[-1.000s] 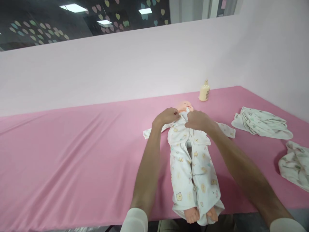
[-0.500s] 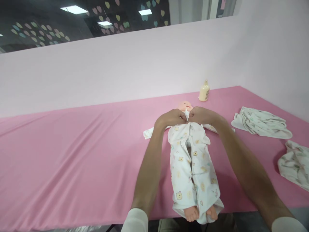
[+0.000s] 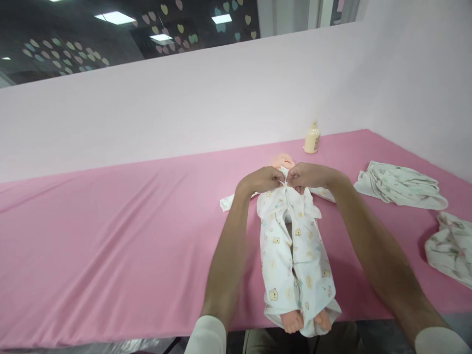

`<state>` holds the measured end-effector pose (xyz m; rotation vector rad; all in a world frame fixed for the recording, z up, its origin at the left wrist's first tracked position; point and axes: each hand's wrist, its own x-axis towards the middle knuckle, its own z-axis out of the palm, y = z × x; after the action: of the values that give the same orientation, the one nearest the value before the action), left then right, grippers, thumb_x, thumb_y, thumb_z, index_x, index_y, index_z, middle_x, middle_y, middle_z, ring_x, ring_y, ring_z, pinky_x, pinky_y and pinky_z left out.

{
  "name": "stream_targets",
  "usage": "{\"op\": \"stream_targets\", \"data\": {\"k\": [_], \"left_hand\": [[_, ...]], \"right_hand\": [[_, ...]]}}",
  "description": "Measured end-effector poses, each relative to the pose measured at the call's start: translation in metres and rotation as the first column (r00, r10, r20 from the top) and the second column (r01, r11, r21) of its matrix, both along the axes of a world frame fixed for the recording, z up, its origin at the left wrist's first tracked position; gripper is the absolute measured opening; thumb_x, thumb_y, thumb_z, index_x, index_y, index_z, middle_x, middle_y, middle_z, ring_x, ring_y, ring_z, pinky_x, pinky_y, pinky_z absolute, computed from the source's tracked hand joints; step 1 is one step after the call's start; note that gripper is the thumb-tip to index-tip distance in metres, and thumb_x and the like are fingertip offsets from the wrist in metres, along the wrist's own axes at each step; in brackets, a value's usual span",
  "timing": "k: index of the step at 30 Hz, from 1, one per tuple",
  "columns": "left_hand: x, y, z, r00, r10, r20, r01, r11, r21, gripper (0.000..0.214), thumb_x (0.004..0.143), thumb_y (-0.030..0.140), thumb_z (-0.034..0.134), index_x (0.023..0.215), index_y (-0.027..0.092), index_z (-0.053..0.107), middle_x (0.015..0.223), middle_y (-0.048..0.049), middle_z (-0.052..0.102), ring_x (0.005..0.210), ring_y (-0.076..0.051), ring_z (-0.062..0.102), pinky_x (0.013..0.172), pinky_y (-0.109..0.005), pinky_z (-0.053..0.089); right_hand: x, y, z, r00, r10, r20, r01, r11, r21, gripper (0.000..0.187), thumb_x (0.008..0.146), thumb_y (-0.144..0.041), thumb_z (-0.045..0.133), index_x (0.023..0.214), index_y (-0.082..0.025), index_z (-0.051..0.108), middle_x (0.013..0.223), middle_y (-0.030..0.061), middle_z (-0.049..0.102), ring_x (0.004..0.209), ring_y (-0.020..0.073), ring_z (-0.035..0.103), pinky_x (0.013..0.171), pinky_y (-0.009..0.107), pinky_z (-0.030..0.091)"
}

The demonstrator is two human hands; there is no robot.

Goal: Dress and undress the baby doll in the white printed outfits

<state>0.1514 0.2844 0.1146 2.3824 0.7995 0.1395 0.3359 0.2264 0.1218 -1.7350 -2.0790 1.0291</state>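
Head view: you've got the doll (image 3: 283, 160) lying face up at the near edge of the pink-covered table (image 3: 121, 255), and the white patterned outfit (image 3: 275, 241) is mostly on it, judging by the sleeves out to the sides and the feet poking from the leg ends. Your left hand (image 3: 262, 180) and right hand (image 3: 309, 176) are both curled nearly closed at the upper chest, each pinching a bit of the outfit's front. Looks like the fastening up there isn't finished, though your knuckles hide the detail, so I can't tell what kind it is. Lower down, the front gapes at the crotch and between the legs. Around you: a pump bottle (image 3: 311, 141) beyond the head, a bunched cloth (image 3: 401, 186) off to the right and another cloth (image 3: 450, 250) nearer you. They're all apart from the doll; mainly your own hands block the view.
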Motion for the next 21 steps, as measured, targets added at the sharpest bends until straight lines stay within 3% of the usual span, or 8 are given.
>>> {"op": "stream_targets", "data": {"k": [5, 14, 21], "left_hand": [[0.001, 0.000, -0.001, 0.999, 0.028, -0.017, -0.027, 1.000, 0.015, 0.013, 0.071, 0.016, 0.047, 0.072, 0.017, 0.060, 0.068, 0.0009, 0.050, 0.061, -0.011, 0.039, 0.055, -0.026, 0.026], [0.002, 0.001, -0.004, 0.998, 0.068, -0.019, -0.069, 0.996, -0.053, 0.010, 0.067, 0.012, 0.048, 0.062, 0.018, 0.042, 0.060, 0.0020, 0.036, 0.055, -0.011, 0.032, 0.052, -0.028, 0.022], [0.001, -0.002, 0.002, 0.996, 0.083, -0.016, -0.085, 0.992, -0.095, 0.013, 0.074, 0.019, 0.051, 0.064, 0.018, 0.043, 0.063, 0.0006, 0.041, 0.057, -0.011, 0.037, 0.053, -0.027, 0.026]], "right_hand": [[0.000, 0.004, -0.006, 1.000, 0.002, -0.012, -0.001, 0.999, 0.033, 0.007, 0.076, -0.016, 0.056, 0.075, -0.019, 0.062, 0.067, 0.0002, 0.065, 0.067, 0.0140, 0.063, 0.061, 0.022, 0.043], [-0.006, 0.008, -0.011, 0.995, 0.014, 0.097, -0.026, 0.992, 0.123, 0.008, 0.076, -0.015, 0.053, 0.070, -0.018, 0.058, 0.067, 0.0013, 0.063, 0.062, 0.0142, 0.059, 0.054, 0.024, 0.037], [-0.019, 0.010, -0.017, 0.941, -0.038, 0.335, -0.082, 0.938, 0.338, 0.021, 0.080, -0.011, 0.048, 0.062, -0.020, 0.041, 0.069, 0.0027, 0.055, 0.061, 0.0136, 0.047, 0.055, 0.026, 0.029]]}}
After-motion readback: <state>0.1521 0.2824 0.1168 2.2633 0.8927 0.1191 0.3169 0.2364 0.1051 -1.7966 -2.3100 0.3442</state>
